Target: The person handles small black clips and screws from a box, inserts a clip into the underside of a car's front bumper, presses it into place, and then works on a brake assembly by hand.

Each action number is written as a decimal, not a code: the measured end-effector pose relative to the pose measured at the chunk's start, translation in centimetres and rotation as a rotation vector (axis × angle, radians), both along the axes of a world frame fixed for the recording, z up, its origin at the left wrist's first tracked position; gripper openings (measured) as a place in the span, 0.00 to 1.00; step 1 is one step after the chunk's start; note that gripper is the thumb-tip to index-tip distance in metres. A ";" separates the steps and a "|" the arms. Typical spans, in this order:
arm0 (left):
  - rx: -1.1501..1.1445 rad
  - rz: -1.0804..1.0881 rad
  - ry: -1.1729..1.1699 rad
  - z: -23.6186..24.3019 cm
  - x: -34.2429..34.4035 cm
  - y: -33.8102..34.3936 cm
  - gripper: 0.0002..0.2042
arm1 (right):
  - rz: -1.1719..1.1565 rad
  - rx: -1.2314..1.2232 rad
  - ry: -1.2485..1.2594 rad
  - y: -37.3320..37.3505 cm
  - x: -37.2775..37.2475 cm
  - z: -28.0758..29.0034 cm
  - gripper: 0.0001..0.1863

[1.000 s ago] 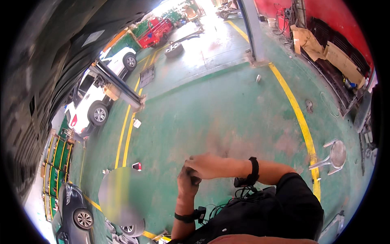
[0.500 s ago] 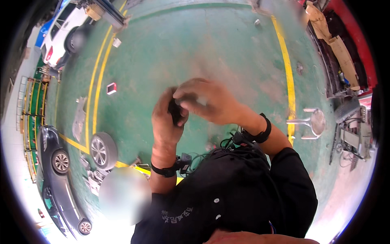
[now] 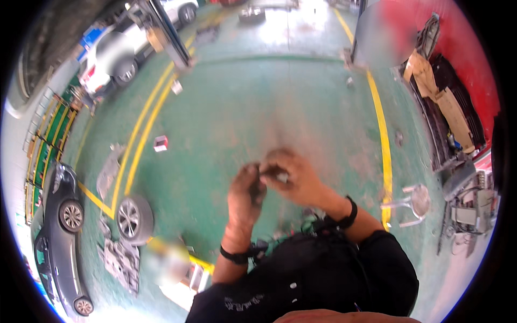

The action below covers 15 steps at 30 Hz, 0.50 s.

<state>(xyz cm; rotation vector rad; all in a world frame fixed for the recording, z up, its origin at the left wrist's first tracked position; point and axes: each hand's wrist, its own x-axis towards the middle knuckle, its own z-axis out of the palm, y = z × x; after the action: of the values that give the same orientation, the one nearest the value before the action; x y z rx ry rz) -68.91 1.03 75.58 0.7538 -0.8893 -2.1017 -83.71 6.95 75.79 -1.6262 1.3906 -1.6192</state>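
A: From the head view, worried about anything?

B: Mostly about losing the dark piece (image 3: 257, 188), seemingly tucked inside the fingers of the left hand (image 3: 244, 194); too blurred to identify; liable to slip through a slackening of those fingers or a careless tug from the right hand (image 3: 296, 176), and then probably to drop to the green floor (image 3: 231, 107) beneath.

A: Any other hazard to mind?

B: Perhaps the metal stool (image 3: 420, 202) well off to the right; easy to knock by stepping sideways without looking.

A: And in terms of pose?

B: On the left, raised from the lower edge, nearly upright above the black wristband (image 3: 235, 255); on the right, angled inward across the front of the body, with fingers bent toward the left fingertips, touching or almost so.

A: Able to judge the grip?

B: Only partly; on the left, curled, apparently around the dark piece, but unable to tell how firmly; on the right, bent into a loose ring; impossible to confirm any hold there.
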 end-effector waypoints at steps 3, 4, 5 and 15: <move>-0.024 -0.015 -0.015 -0.8 0.2 -0.3 0.10 | -0.008 0.051 -0.063 -0.3 0.2 -0.5 0.10; -0.035 -0.027 -0.004 -0.7 0.3 -0.5 0.09 | -0.022 0.081 -0.073 -0.3 0.4 -0.7 0.10; -0.033 -0.037 0.005 -0.7 0.3 -0.6 0.09 | -0.035 0.124 -0.084 -0.1 0.5 -0.8 0.09; 0.188 -0.114 0.157 -3.2 0.0 -1.2 0.10 | -0.146 0.019 -0.073 1.5 1.4 -1.1 0.09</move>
<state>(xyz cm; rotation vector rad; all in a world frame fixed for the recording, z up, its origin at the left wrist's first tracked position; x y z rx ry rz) -68.91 -0.15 72.35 0.6337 -0.6708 -2.3340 -82.36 8.47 74.72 -1.4698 1.5126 -1.7232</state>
